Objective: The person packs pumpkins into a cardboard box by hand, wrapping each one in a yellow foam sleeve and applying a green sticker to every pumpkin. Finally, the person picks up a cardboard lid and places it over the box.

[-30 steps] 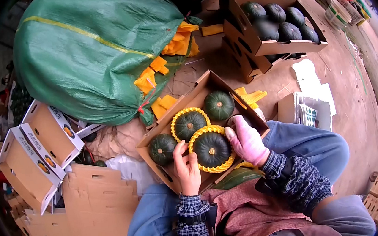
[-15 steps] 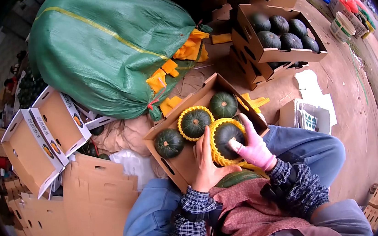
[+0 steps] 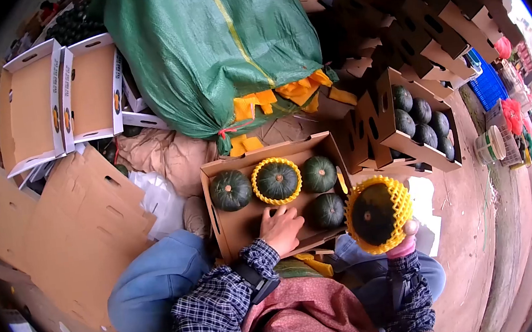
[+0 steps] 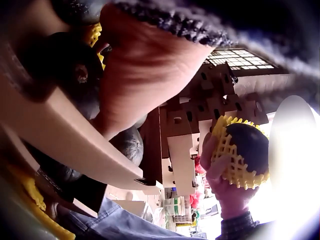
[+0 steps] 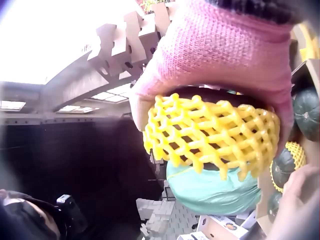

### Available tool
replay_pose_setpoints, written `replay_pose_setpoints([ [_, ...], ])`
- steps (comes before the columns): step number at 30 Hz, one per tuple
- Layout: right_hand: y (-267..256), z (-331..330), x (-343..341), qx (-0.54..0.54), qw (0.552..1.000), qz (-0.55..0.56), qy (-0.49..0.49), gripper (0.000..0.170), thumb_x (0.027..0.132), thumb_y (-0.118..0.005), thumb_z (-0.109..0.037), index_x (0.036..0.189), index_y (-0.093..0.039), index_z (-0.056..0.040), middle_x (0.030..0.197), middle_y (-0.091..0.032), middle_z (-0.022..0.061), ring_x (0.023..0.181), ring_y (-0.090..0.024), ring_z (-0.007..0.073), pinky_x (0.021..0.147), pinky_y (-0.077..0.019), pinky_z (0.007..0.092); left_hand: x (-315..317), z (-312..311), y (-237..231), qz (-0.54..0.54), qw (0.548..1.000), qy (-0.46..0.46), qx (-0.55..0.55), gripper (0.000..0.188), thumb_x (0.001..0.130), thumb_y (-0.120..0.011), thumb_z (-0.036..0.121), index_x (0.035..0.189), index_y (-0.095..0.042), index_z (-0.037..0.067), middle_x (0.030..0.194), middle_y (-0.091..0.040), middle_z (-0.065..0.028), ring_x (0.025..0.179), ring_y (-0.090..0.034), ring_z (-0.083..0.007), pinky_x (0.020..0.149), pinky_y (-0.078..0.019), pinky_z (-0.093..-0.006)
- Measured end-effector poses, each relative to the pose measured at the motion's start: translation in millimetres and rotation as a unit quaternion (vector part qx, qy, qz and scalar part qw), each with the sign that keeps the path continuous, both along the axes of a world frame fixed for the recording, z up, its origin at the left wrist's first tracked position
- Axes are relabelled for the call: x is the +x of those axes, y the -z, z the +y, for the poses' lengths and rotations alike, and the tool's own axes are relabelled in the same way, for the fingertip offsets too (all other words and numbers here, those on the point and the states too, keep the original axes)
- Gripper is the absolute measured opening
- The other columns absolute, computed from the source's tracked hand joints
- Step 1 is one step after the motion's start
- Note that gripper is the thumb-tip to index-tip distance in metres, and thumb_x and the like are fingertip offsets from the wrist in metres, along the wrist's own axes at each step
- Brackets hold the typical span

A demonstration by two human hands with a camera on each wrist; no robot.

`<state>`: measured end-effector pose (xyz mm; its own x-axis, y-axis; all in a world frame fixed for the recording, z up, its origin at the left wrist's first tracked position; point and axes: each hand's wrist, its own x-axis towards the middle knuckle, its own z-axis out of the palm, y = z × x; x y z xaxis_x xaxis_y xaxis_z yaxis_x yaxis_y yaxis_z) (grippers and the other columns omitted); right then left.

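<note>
My right hand [image 3: 405, 243], in a pink glove, grips a dark green pumpkin [image 3: 372, 214] wrapped in a yellow foam net [image 5: 210, 132]. It holds this pumpkin up to the right of an open cardboard box [image 3: 237, 235]. Inside the box, my bare left hand [image 3: 282, 230] hovers low near the front side, fingers loosely bent and holding nothing. Just beyond those fingers sits a netted pumpkin [image 3: 277, 181]. Bare pumpkins stand at the box's left [image 3: 230, 190], back right [image 3: 319, 174] and front right [image 3: 327, 211].
A big green sack [image 3: 216, 61] spilling yellow foam nets [image 3: 300, 90] lies behind the box. Stacked cartons with pumpkins [image 3: 422, 117] stand at right. Printed trays [image 3: 33, 106] and flattened cardboard [image 3: 83, 211] lie at left, near a white plastic bag [image 3: 159, 200].
The netted pumpkin, earlier between both hands over the box, is now raised to the right in my right hand alone. My left hand has let go and moved into the box. The head view has turned.
</note>
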<state>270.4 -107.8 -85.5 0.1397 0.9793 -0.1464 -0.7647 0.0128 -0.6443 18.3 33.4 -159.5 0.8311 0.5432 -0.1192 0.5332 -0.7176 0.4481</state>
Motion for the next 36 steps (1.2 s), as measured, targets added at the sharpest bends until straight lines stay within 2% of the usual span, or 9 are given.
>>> replay_pose_setpoints([
  [4, -14, 70, -32, -0.124, 0.962, -0.174, -0.169, 0.086, 0.070, -0.079, -0.027, 0.143, -0.039, -0.0042, 0.122, -0.063, 0.0144, 0.109, -0.063, 0.0280, 0.096, -0.0501, 0.0365, -62, -8, -5, -0.046, 0.987, -0.149, 0.040, 0.041, 0.070, -0.079, 0.017, 0.108, -0.066, 0.010, 0.120, -0.049, -0.0149, 0.121, -0.042, -0.0341, 0.102, -0.0347, -0.0505],
  [8, 4, 128, -76, -0.187, 0.617, -0.649, -0.404, 0.102, 0.061, -0.083, -0.048, 0.142, -0.037, -0.0064, 0.132, -0.050, 0.0295, 0.117, -0.057, 0.0404, 0.098, -0.0477, 0.0444, -82, -12, -10, -0.074, 0.963, -0.258, -0.003, 0.065, 0.066, -0.086, 0.019, 0.122, -0.055, 0.010, 0.128, -0.042, -0.0219, 0.118, -0.042, -0.0436, 0.100, -0.0410, -0.0498],
  [13, -4, 145, -138, -0.224, 0.419, -0.818, -0.326, 0.091, 0.058, -0.082, -0.056, 0.133, -0.048, -0.0171, 0.125, -0.050, 0.0212, 0.117, -0.052, 0.0381, 0.093, -0.0474, 0.0499, -81, -13, -11, -0.069, 0.967, -0.247, 0.000, 0.067, 0.067, -0.086, 0.019, 0.125, -0.053, 0.010, 0.127, -0.042, -0.0227, 0.116, -0.045, -0.0454, 0.098, -0.0421, -0.0507],
  [17, 41, 117, -137, -0.151, 0.413, -0.870, -0.224, 0.108, 0.052, -0.084, -0.051, 0.145, -0.040, -0.0183, 0.126, -0.046, 0.0210, 0.118, -0.045, 0.0386, 0.098, -0.0382, 0.0514, -81, -10, -6, -0.102, 0.968, -0.228, 0.004, 0.067, 0.068, -0.084, 0.016, 0.126, -0.052, 0.009, 0.128, -0.043, -0.0242, 0.117, -0.046, -0.0461, 0.099, -0.0424, -0.0493],
  [21, 68, 102, -112, -0.022, 0.534, -0.821, -0.201, 0.115, 0.050, -0.086, -0.051, 0.148, -0.034, -0.0187, 0.140, -0.039, 0.0289, 0.131, -0.036, 0.0462, 0.107, -0.0311, 0.0566, -77, -13, -10, -0.101, 0.971, -0.219, 0.002, 0.070, 0.068, -0.085, 0.014, 0.129, -0.051, 0.008, 0.134, -0.039, -0.0253, 0.123, -0.042, -0.0473, 0.103, -0.0401, -0.0501],
  [24, 50, 95, -111, -0.011, 0.424, -0.882, -0.204, 0.118, 0.055, -0.081, -0.067, 0.150, -0.031, -0.0191, 0.144, -0.036, 0.0297, 0.139, -0.027, 0.0492, 0.111, -0.0205, 0.0657, -68, -42, -37, -0.160, 0.972, -0.160, 0.067, 0.047, 0.077, -0.076, 0.006, 0.120, -0.058, 0.005, 0.128, -0.047, -0.0201, 0.118, -0.048, -0.0426, 0.101, -0.0403, -0.0525],
  [26, 44, 82, -115, 0.071, 0.468, -0.880, -0.032, 0.091, 0.075, -0.070, -0.063, 0.146, -0.040, -0.0142, 0.138, -0.044, 0.0271, 0.133, -0.035, 0.0494, 0.108, -0.0260, 0.0634, -70, -66, -50, -0.206, 0.978, -0.029, -0.019, 0.017, 0.083, -0.067, 0.002, 0.101, -0.065, 0.003, 0.108, -0.059, -0.0148, 0.090, -0.064, -0.0355, 0.081, -0.0531, -0.0434],
  [32, 13, 9, -127, 0.017, 0.724, -0.689, 0.032, 0.039, 0.086, -0.070, -0.025, 0.115, -0.058, -0.0020, 0.103, -0.061, 0.0161, 0.098, -0.056, 0.0356, 0.087, -0.0468, 0.0431, -48, -95, 13, 0.285, 0.954, 0.018, -0.092, 0.030, 0.093, -0.048, 0.013, 0.112, -0.069, 0.002, 0.125, -0.061, -0.0178, 0.097, -0.069, -0.0322, 0.074, -0.0582, -0.0407],
  [36, 23, -34, -127, -0.004, 0.687, -0.727, -0.022, 0.026, 0.088, -0.066, -0.026, 0.101, -0.064, -0.0046, 0.093, -0.061, 0.0151, 0.091, -0.057, 0.0358, 0.079, -0.0476, 0.0448, -44, -88, 61, 0.333, 0.936, -0.069, -0.095, 0.028, 0.091, -0.051, 0.014, 0.101, -0.074, 0.002, 0.116, -0.066, -0.0211, 0.100, -0.068, -0.0354, 0.082, -0.0553, -0.0456],
])
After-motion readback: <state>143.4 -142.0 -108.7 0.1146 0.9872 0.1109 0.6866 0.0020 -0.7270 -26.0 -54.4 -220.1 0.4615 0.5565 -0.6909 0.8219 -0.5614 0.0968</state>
